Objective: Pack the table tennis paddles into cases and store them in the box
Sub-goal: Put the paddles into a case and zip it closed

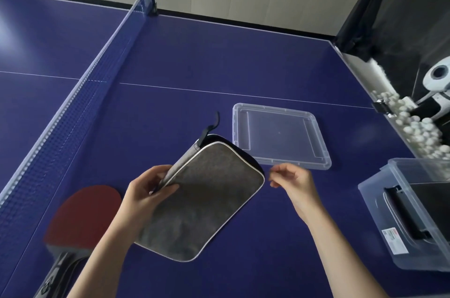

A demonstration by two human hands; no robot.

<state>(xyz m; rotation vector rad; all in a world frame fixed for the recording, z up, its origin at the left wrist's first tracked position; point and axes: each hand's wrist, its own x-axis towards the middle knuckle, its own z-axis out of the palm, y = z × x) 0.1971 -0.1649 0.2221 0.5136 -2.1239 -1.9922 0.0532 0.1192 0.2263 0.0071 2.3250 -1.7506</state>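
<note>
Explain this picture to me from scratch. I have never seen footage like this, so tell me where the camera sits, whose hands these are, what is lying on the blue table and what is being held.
There is no machine here: a person wears one wide-angle camera on the head, so you look forward and down at their own two bare hands. The blue surface is a table tennis table, with its net running along the left. The left hand grips a grey paddle case by its edge, holding it above the table. The right hand sits at the case's far corner with fingertips pinched together; whether it holds a zipper pull is too small to tell. A red paddle lies at lower left. A clear plastic lid lies flat beyond the case, and the clear storage box stands at right.
</note>
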